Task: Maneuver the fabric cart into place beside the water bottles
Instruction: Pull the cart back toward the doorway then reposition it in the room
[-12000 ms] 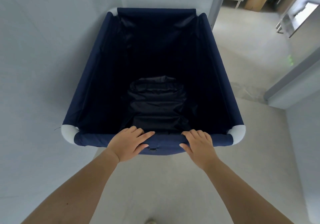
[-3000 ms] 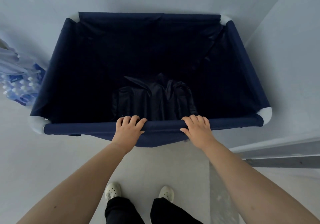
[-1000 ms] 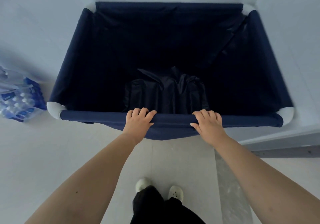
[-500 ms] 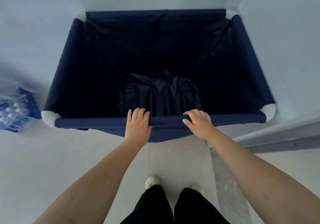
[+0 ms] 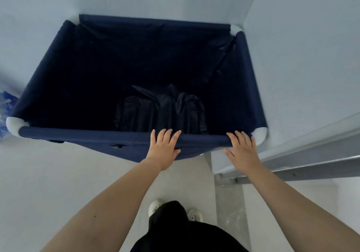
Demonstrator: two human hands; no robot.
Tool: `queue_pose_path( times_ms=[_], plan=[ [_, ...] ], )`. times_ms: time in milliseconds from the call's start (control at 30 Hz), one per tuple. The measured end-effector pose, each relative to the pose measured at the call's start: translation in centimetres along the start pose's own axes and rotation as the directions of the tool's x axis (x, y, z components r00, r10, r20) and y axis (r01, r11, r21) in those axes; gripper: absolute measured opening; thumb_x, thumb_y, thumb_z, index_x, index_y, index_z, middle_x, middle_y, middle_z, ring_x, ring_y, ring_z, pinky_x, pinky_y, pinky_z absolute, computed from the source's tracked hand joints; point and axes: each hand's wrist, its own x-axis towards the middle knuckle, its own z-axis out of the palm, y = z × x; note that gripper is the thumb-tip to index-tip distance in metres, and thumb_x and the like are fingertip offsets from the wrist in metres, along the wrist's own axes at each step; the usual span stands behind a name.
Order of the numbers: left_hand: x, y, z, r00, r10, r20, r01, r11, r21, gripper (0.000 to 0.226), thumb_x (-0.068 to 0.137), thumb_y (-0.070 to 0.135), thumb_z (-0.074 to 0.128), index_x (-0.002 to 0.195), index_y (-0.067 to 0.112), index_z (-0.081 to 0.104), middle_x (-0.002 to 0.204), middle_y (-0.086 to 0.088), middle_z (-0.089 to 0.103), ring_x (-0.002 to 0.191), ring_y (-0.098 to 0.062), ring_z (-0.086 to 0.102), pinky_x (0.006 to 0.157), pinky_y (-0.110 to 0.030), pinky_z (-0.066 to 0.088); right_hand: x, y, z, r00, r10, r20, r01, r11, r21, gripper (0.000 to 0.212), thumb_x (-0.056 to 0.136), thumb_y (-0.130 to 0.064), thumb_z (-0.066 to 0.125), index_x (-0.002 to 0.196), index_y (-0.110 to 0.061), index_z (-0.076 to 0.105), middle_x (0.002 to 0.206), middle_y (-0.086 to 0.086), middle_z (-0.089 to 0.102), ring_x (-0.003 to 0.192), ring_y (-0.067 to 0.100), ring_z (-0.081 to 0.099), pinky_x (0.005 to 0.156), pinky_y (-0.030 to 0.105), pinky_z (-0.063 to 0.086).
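Observation:
The navy fabric cart (image 5: 81, 135) with white corner joints stands in a corner between white walls. Its left near corner touches or overlaps the blue-wrapped pack of water bottles (image 5: 5, 103), which shows only as a sliver at the far left edge. My left hand (image 5: 163, 150) holds the near rim bar right of its middle, with fingers draped over and thumb under. My right hand (image 5: 242, 151) lies by the right near corner with fingers straight and spread, only the tips on the bar. A dark crumpled bag (image 5: 161, 111) lies inside the cart.
White walls close in behind and to the right of the cart. A metal door track (image 5: 311, 166) runs along the floor at the right. My white shoes (image 5: 155, 208) and black trousers are below, on pale floor.
The cart has shifted left, so its corner now covers most of the bottle pack. My right hand slid right along the rim toward the corner and its fingers straightened.

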Motion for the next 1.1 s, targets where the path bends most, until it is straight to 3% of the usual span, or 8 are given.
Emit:
queue_pose_path(
  times_ms=[133, 267, 467, 900, 1100],
  plan=[
    [0.5, -0.3, 0.2, 0.998, 0.032, 0.052, -0.034, 0.999, 0.035, 0.067, 0.094, 0.051, 0.029, 0.145, 0.023, -0.003, 0.149, -0.007, 0.023, 0.136, -0.028, 0.018, 0.113, -0.052, 0.004, 1.2, 0.2, 0.5, 0.992, 0.045, 0.114, -0.034, 0.995, -0.098, 0.067, 0.091, -0.055, 0.031, 0.141, -0.019, 0.007, 0.154, 0.013, 0.009, 0.142, 0.032, 0.000, 0.114, 0.052, -0.004],
    [0.8, -0.4, 0.3, 0.997, 0.047, 0.059, -0.049, 0.998, 0.042, 0.066, 0.095, 0.049, 0.028, 0.145, 0.023, -0.005, 0.148, -0.007, 0.023, 0.135, -0.028, 0.018, 0.113, -0.052, 0.005, 2.0, 0.0, 0.9, 0.984, 0.101, 0.149, -0.077, 0.984, -0.160, 0.063, 0.092, -0.054, 0.023, 0.140, -0.019, 0.001, 0.154, 0.016, 0.000, 0.141, 0.034, -0.005, 0.113, 0.053, -0.009],
    [1.0, -0.5, 0.6, 0.996, 0.066, 0.056, -0.068, 0.997, 0.033, 0.066, 0.095, 0.047, 0.028, 0.145, 0.022, -0.007, 0.149, -0.008, 0.021, 0.134, -0.030, 0.018, 0.112, -0.054, 0.005, 2.1, 0.2, 1.8, 0.990, 0.107, 0.096, -0.087, 0.978, -0.190, 0.061, 0.092, -0.052, 0.023, 0.140, -0.020, 0.003, 0.153, 0.016, 0.003, 0.140, 0.033, 0.000, 0.114, 0.052, -0.008],
    [1.1, -1.6, 0.2, 0.988, 0.145, 0.043, -0.141, 0.986, -0.088, 0.072, 0.090, 0.048, 0.041, 0.145, 0.024, 0.000, 0.145, -0.005, 0.027, 0.131, -0.027, 0.023, 0.113, -0.050, 0.008, 2.9, 0.1, 0.1, 0.956, 0.133, 0.263, -0.100, 0.986, -0.135, 0.059, 0.092, -0.053, 0.023, 0.140, -0.021, 0.006, 0.149, 0.013, 0.011, 0.140, 0.032, 0.001, 0.114, 0.051, -0.007],
    [1.3, -1.8, 0.0, 0.983, 0.172, 0.057, -0.164, 0.979, -0.124, 0.073, 0.090, 0.046, 0.042, 0.145, 0.026, -0.002, 0.144, -0.004, 0.027, 0.130, -0.026, 0.022, 0.112, -0.049, 0.006, 3.0, 0.1, 0.1, 0.954, 0.144, 0.264, -0.114, 0.985, -0.128, 0.060, 0.092, -0.053, 0.025, 0.140, -0.022, 0.007, 0.149, 0.012, 0.011, 0.140, 0.031, 0.000, 0.114, 0.050, -0.008]
  ],
)
